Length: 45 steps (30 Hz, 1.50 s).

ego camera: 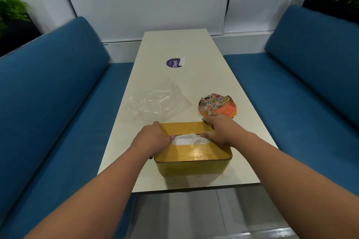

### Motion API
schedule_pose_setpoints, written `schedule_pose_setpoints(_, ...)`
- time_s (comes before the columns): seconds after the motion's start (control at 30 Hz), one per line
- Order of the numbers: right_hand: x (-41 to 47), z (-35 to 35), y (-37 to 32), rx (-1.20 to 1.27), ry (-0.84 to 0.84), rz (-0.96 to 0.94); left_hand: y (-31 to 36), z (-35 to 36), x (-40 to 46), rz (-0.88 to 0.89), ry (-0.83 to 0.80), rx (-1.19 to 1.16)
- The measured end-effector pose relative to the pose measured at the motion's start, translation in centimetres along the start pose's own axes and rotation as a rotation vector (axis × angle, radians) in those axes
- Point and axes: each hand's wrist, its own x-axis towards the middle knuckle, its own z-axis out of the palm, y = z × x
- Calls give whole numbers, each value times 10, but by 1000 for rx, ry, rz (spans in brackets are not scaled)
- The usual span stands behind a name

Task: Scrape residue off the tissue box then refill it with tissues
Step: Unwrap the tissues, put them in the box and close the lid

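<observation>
A yellow tissue box [194, 165] with a wooden lid stands near the front edge of the white table [194, 48]. White tissue [189, 139] shows in the slot across the lid's middle. My left hand [153, 137] lies on the lid's left end, its thumb at the left end of the slot and fingers over the box's left side. My right hand [221, 130] lies on the lid's right end, with its thumb at the slot's right end and fingers reaching the far right corner. Both hands grip the lid by its ends.
An empty clear plastic wrapper [157, 101] lies behind the box to the left. A crumpled patterned orange cloth [216, 105] sits behind my right hand. A purple round sticker [173, 63] is farther back. Blue benches [58, 103] flank the table on both sides.
</observation>
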Motion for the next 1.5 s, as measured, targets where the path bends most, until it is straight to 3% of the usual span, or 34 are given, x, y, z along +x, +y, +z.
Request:
schedule_pose_setpoints(0.1,-7,-7,-1,25,128,-94,2,-3,-3,119,140,209)
schedule_pose_setpoints(0.17,-11,-14,-5,-24,122,-190,8,-7,-5,309,221,195)
schedule_pose_setpoints(0.23,-12,-20,-9,-108,60,-253,16,-12,-6,471,161,237)
schedule_pose_setpoints(0.33,-11,-23,-16,-177,-20,-232,24,-13,-4,560,66,403)
schedule_pose_setpoints(0.7,4,-17,-31,-298,-204,-140,38,-14,12,657,-112,520)
schedule_pose_setpoints(0.93,6,-15,-35,-308,-209,-127,44,-6,14,738,-57,585)
schedule_pose_setpoints(1.07,3,-15,-31,-278,-233,-149,41,-3,17,729,-59,506)
schedule_pose_setpoints(1.23,-3,-12,-28,-162,-175,-173,30,-3,19,696,-33,236)
schedule_pose_setpoints(1.5,-4,-6,-25,-136,-110,-178,29,-2,16,653,-7,148)
